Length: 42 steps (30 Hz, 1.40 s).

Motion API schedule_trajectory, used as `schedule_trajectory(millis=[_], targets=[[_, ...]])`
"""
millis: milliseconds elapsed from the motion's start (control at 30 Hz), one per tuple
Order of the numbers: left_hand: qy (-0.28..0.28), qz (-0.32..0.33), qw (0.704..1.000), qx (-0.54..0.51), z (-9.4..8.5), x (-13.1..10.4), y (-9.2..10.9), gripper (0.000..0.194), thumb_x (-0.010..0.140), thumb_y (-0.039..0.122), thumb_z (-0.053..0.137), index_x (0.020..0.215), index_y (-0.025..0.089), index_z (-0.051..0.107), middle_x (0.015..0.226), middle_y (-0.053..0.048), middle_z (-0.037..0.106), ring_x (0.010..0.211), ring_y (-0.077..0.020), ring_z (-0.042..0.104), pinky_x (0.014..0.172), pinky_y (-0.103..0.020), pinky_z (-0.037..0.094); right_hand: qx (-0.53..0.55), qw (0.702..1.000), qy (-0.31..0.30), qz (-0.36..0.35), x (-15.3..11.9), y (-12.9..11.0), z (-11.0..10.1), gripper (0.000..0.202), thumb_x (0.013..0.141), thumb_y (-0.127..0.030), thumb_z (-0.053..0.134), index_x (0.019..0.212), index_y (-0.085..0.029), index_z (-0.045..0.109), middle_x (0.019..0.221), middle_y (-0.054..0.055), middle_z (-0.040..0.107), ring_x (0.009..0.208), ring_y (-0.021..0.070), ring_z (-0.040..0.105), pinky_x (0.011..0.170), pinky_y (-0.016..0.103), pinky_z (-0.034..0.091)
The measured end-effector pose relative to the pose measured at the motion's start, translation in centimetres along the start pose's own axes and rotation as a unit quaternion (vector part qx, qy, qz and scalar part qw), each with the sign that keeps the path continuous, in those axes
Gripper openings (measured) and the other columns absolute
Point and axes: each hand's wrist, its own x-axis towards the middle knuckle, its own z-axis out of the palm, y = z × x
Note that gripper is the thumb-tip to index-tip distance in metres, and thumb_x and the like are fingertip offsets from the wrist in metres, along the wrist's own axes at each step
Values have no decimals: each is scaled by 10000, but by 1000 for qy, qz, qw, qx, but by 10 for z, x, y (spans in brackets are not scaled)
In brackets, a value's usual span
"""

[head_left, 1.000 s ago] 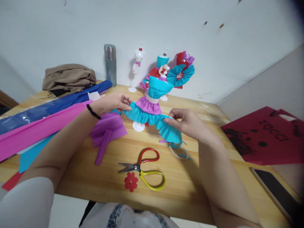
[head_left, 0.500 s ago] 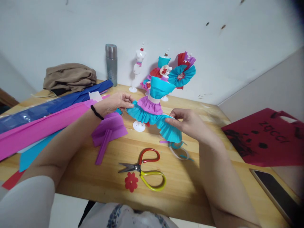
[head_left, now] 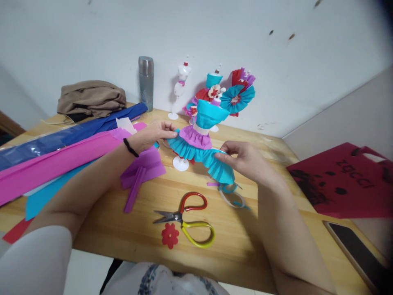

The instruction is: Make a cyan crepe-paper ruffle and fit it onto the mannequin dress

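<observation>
A small dress-form mannequin (head_left: 211,114) wears a turquoise crepe paper top, a white waistband and a purple gathered ruffle (head_left: 195,137). Under the purple layer runs a turquoise pleated paper strip (head_left: 219,166), wrapped across the front of the figure. My left hand (head_left: 164,131) pinches its left end beside the skirt. At the right, my right hand (head_left: 238,155) grips the strip's upper edge between thumb and fingers, with the loose end hanging down. The mannequin's round white base (head_left: 180,163) shows below; its stem is mostly hidden.
Scissors (head_left: 181,219) and a red paper flower (head_left: 170,236) lie in front. Purple paper pieces (head_left: 144,168) and pink paper (head_left: 61,157) are at left. A tape ring (head_left: 232,198), phone (head_left: 353,250) and red bag (head_left: 340,180) are rightward. A flask (head_left: 146,84) and dressed mannequins (head_left: 214,82) stand behind.
My left hand has shifted slightly right, toward the skirt, with the strip's left end. My right hand holds nearly the same spot. The view has moved a little.
</observation>
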Motion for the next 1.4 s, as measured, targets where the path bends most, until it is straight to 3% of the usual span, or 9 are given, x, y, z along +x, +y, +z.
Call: schedule_trajectory(millis=[200,533,800,1133,1400], targets=[[-3,24,999,-31,2,-2,2,184,675,226,803,727,140,649,628,12,636,560,-93,553,495,-207,418,5,1000,-2,6,-3,-4,-3,320,791,-499,578,662,-208,553,655,40,610,646,188,540,584,307,413],[-2,-2,994,-107,2,2,-4,171,687,201,784,735,144,630,616,16,619,517,-92,548,512,-223,435,28,1000,-11,1,-7,-10,-5,335,785,-517,602,659,-209,557,643,26,598,632,178,541,591,304,428],[-10,14,995,-97,3,3,-9,199,677,232,800,741,146,632,613,15,619,511,-95,558,505,-222,443,34,999,-9,7,-5,-5,-4,358,783,-544,602,661,-211,549,654,35,599,637,187,545,591,310,420],[-23,47,990,-130,4,5,-15,269,609,259,857,742,141,654,696,-4,660,581,-103,584,540,-216,448,-19,999,34,-3,0,-5,-2,258,800,-435,583,670,-213,560,677,45,632,660,208,568,618,327,415],[-7,54,990,-127,7,7,-21,273,631,277,857,751,147,650,634,16,610,538,-91,534,514,-209,410,-10,998,63,-19,6,5,4,240,785,-409,591,651,-213,567,648,33,639,626,192,574,581,307,409]])
